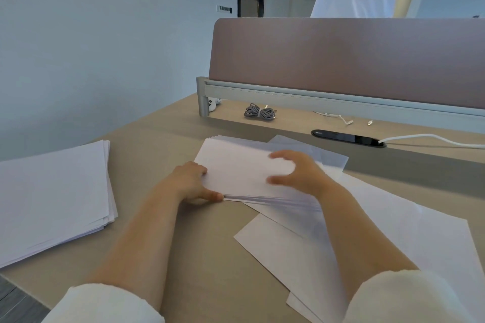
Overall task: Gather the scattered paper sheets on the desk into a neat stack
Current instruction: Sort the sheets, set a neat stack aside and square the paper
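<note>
Though fanned, stack [242, 169] in left hand [191, 183]

Two paper stacks [52, 191] [236, 168]; perhaps four loose sheets [393, 231]; one coiled cable [259, 112]; two hands [189, 182] [299, 173].

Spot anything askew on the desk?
Yes. The bundle in the left hand fans out along its near edge, not squared. Loose sheets lie skewed beneath and right of it; one sheet pokes out behind. The pile at left is slightly splayed too.
</note>
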`<state>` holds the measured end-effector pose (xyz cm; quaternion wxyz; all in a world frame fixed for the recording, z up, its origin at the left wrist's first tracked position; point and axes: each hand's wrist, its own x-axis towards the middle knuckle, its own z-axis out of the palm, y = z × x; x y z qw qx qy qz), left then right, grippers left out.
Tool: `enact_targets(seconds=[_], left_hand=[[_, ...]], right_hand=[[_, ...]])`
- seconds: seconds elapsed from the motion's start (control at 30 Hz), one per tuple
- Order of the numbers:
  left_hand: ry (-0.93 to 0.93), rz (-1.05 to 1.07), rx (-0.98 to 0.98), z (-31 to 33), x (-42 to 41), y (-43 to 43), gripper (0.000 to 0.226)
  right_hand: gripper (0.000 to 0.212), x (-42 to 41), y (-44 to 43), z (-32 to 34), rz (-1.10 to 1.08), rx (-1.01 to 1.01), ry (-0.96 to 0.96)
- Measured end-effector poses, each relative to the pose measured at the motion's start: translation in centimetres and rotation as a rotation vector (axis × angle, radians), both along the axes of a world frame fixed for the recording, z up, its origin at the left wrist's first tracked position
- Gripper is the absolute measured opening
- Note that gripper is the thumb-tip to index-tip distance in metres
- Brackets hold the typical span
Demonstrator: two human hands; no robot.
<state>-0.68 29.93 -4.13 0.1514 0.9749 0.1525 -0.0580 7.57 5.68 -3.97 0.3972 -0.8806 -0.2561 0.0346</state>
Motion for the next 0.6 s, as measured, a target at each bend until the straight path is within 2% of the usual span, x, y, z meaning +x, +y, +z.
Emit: enact_targets(seconds=[0.07,0.13,0.27,0.37,0.5,0.6], left_hand=[[-0.049,0.046,-0.053,0.0,0.0,-0.1,0.094],[-0.144,0.175,-0.165,0.1,0.3,0.1,0.087],[-0.19,0.401,-0.211,0.5,0.3,0.7,0.056],[-0.176,0.425,-0.269,0.5,0.3,1.0,0.052],[-0.258,0.524,-0.524,0.2,0.5,1.8,0.062],[-0.291,0.553,-0.62,0.3,0.5,1.7,0.057]], right_hand=[[0.073,-0.8,1.5,-0.5,0.181,-0.24,0.075],[0.08,-0.7,2.0,-1.1,0.22,-0.421,0.072],[0.078,-0.6,1.9,-1.2,0.216,-0.439,0.067],[0.076,-0.7,1.8,-1.1,0.216,-0.45,0.058],[0.075,-0.8,1.8,-1.1,0.219,-0.456,0.042],[0.076,-0.8,1.7,-1.2,0.216,-0.443,0.046]])
